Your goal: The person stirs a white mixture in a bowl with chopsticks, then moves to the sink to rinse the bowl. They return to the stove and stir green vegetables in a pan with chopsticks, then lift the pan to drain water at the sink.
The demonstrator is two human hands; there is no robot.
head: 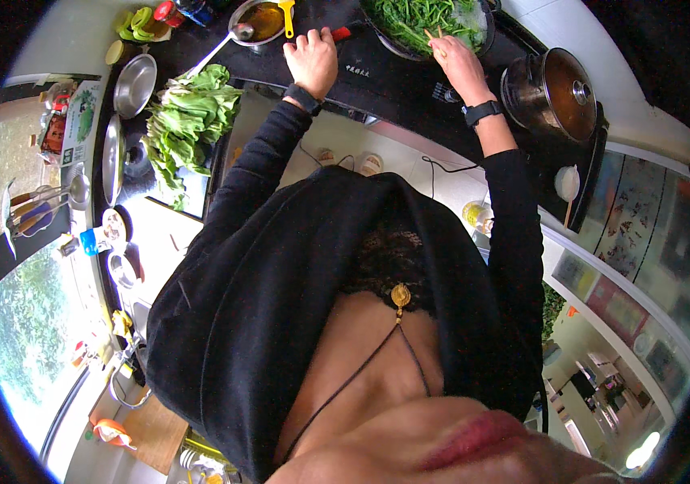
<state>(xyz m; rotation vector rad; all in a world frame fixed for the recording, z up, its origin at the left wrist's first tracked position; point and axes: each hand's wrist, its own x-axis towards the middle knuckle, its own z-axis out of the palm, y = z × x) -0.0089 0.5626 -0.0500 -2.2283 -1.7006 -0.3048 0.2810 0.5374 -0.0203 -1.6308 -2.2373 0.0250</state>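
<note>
At the top of the head view, a dark pan (386, 46) holds green leafy vegetables (427, 21) with whitish froth or liquid at the right side. My right hand (459, 65) grips wooden chopsticks (434, 41), whose tips reach into the greens. My left hand (312, 62) is closed around a handle with a red part (341, 34) that points toward the pan; whether it joins the pan is hard to tell. Just left of that hand stands a bowl of brown oil or sauce (265, 23), with a metal ladle (242, 31) and a yellow-handled utensil (287, 18) at its rim.
A lidded steel pot (523, 91) stands right of my right wrist. Raw leafy greens (190, 121) lie at the left, beside a metal bowl (135, 86) and a pan lid (113, 158). A small white strainer or scoop (567, 183) rests at the counter's right edge. A black cable (451, 168) hangs below.
</note>
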